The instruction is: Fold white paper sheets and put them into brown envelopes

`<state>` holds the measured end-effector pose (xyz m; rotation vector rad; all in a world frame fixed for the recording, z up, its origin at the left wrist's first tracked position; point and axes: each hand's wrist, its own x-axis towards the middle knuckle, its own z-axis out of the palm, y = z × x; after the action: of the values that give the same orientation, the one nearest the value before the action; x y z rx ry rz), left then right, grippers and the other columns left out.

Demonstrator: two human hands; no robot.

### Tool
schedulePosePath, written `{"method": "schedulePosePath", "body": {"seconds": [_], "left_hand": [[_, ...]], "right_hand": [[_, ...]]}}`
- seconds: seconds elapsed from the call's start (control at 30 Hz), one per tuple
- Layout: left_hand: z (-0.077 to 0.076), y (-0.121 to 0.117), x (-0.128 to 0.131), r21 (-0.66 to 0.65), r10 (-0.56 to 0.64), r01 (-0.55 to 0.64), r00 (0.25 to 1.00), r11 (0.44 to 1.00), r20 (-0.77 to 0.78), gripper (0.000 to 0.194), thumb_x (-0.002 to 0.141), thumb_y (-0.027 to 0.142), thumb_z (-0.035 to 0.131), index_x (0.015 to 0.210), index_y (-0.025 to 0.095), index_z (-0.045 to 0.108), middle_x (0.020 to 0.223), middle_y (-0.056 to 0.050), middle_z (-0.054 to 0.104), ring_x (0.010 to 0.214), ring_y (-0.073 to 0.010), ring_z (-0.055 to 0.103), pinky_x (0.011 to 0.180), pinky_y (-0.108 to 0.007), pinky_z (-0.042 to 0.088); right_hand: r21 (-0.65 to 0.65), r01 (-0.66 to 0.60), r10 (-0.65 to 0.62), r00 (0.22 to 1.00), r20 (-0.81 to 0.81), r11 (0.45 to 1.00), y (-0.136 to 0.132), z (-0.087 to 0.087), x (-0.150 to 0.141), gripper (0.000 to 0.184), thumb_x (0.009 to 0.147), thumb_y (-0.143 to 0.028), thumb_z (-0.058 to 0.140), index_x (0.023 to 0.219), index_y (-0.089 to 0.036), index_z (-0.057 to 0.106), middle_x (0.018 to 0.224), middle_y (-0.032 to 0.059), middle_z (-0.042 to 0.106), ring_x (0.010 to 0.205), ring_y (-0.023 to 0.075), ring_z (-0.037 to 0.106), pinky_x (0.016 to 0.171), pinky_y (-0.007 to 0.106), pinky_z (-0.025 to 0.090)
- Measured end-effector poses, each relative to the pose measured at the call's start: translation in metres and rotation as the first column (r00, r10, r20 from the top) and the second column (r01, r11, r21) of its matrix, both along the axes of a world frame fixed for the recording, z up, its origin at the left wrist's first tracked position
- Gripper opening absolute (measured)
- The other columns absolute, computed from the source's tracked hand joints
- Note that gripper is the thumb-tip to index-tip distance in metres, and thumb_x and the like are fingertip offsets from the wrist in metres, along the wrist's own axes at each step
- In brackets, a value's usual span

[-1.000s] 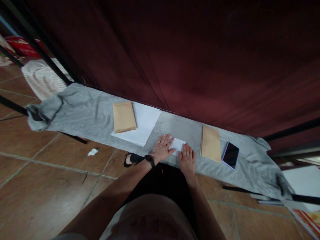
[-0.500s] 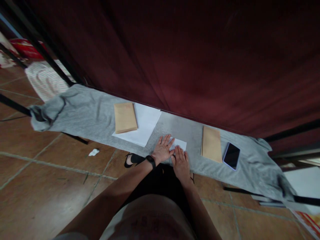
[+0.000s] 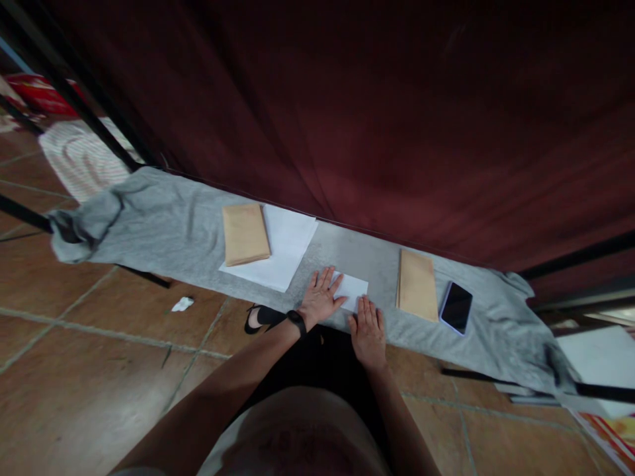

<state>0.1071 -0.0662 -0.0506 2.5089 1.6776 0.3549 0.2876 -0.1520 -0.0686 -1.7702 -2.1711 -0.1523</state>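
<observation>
A small white piece of paper (image 3: pixel 351 289), which looks folded, lies flat on the grey cloth in front of me. My left hand (image 3: pixel 321 297), with a dark band on the wrist, rests spread on the paper's left edge. My right hand (image 3: pixel 368 330) lies flat with fingers stretched out, its fingertips at the paper's lower right corner. To the left are larger white sheets (image 3: pixel 290 241), with a stack of brown envelopes (image 3: pixel 245 235) on top of them. Right of my hands lies another brown stack (image 3: pixel 417 285).
Grey cloth (image 3: pixel 163 218) covers the narrow surface, wrinkled at both ends. A phone (image 3: pixel 456 307) lies near the right brown stack. Behind hangs a dark red curtain (image 3: pixel 347 132). Black metal bars (image 3: pixel 24 215) stand at the sides. A crumpled white scrap (image 3: pixel 182 304) is on the tiled floor.
My right hand has slid right and toward me, off the middle of the small paper, uncovering more of it. My left hand stays on the left edge.
</observation>
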Motion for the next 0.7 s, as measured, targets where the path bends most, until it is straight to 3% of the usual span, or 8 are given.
{"method": "schedulePosePath", "body": {"seconds": [0.27, 0.43, 0.57, 0.7], "left_hand": [[-0.003, -0.009, -0.014, 0.041, 0.050, -0.049, 0.999, 0.998, -0.011, 0.070, 0.101, 0.056, 0.031, 0.158, 0.015, 0.030, 0.163, -0.013, 0.032, 0.153, -0.0263, 0.024, 0.125, -0.048, 0.016], [0.002, -0.019, -0.029, 0.088, 0.031, -0.030, 0.999, 0.996, -0.010, 0.062, 0.104, 0.046, 0.031, 0.157, 0.015, 0.032, 0.160, -0.011, 0.037, 0.152, -0.0253, 0.028, 0.126, -0.048, 0.019], [0.010, -0.029, -0.043, 0.112, -0.124, 0.125, 0.992, 0.986, -0.014, 0.056, 0.105, 0.042, 0.033, 0.155, 0.018, 0.036, 0.163, -0.008, 0.033, 0.152, -0.0229, 0.026, 0.126, -0.045, 0.021], [0.012, -0.035, -0.052, 0.107, -0.277, 0.279, 0.960, 0.954, -0.027, 0.051, 0.105, 0.040, 0.036, 0.152, 0.022, 0.042, 0.161, -0.005, 0.037, 0.151, -0.0204, 0.029, 0.126, -0.044, 0.024]], "right_hand": [[-0.003, 0.022, -0.022, 1.000, -0.009, 1.000, -0.005, 0.001, 0.008, 0.059, 0.107, -0.043, 0.029, 0.156, -0.009, 0.034, 0.155, 0.0189, 0.044, 0.144, 0.0296, 0.040, 0.118, 0.051, 0.028], [-0.014, 0.037, -0.037, 0.999, -0.040, 0.999, -0.002, 0.006, 0.010, 0.053, 0.108, -0.038, 0.029, 0.151, -0.010, 0.043, 0.152, 0.0177, 0.050, 0.143, 0.0292, 0.043, 0.117, 0.051, 0.029], [-0.012, 0.012, -0.013, 0.995, -0.095, 1.000, 0.009, 0.018, 0.004, 0.054, 0.108, -0.037, 0.027, 0.152, -0.010, 0.041, 0.153, 0.0168, 0.048, 0.144, 0.0283, 0.041, 0.118, 0.049, 0.031], [-0.083, -0.197, 0.189, 0.978, -0.092, 0.977, 0.025, 0.028, -0.011, 0.052, 0.108, -0.037, 0.029, 0.154, -0.016, 0.039, 0.158, 0.0098, 0.042, 0.147, 0.0238, 0.038, 0.120, 0.045, 0.030]]}}
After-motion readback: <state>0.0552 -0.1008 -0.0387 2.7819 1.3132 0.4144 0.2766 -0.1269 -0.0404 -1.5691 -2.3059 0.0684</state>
